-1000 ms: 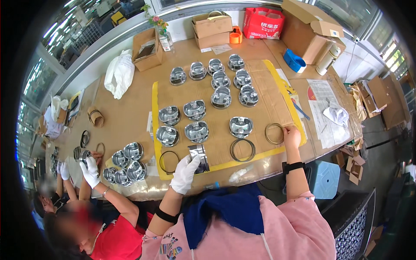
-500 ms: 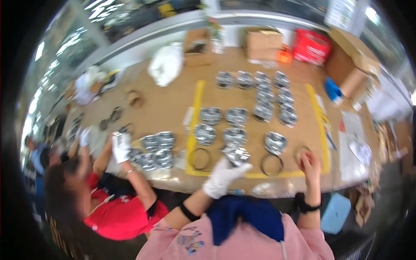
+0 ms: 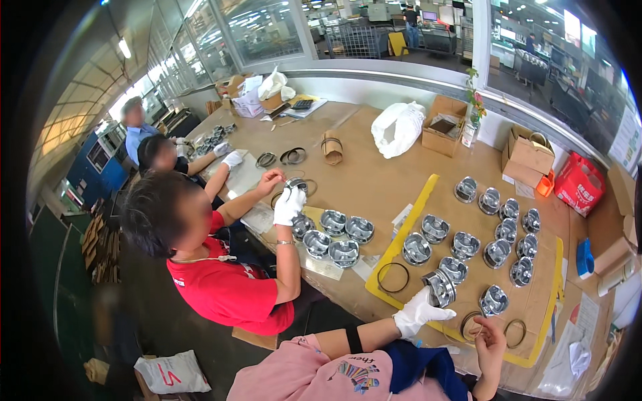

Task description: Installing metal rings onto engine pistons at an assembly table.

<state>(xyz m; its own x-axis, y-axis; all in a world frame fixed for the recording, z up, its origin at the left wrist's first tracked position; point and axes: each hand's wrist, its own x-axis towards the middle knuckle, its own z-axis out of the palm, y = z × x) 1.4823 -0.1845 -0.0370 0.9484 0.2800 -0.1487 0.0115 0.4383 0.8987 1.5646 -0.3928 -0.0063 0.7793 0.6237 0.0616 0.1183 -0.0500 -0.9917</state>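
Observation:
My gloved left hand [image 3: 418,314] grips a shiny metal piston [image 3: 440,287], tilted, with its grooved side showing, just above the cardboard. My bare right hand [image 3: 490,344] is pinched closed on a thin piston ring [image 3: 477,332], partly hidden by the fingers. Close by lie a dark stack of rings [image 3: 468,317] and a lighter ring stack [image 3: 515,333]. Another ring stack [image 3: 392,277] rests to the left of the held piston. Several more pistons [image 3: 465,246] stand in rows beyond my hands, with a single piston [image 3: 495,301] nearest my right hand.
Yellow tape [image 3: 401,244] borders the cardboard mat. At my left, a person in red [image 3: 231,281] handles a piston near another group of pistons [image 3: 344,252]. Boxes [image 3: 528,157], a red bag [image 3: 580,184] and a blue holder [image 3: 585,258] line the far right side.
The view has swung left, bringing more of the co-workers into sight. My right hand has left the right-hand ring stack and come closer to my left hand, which still holds the piston.

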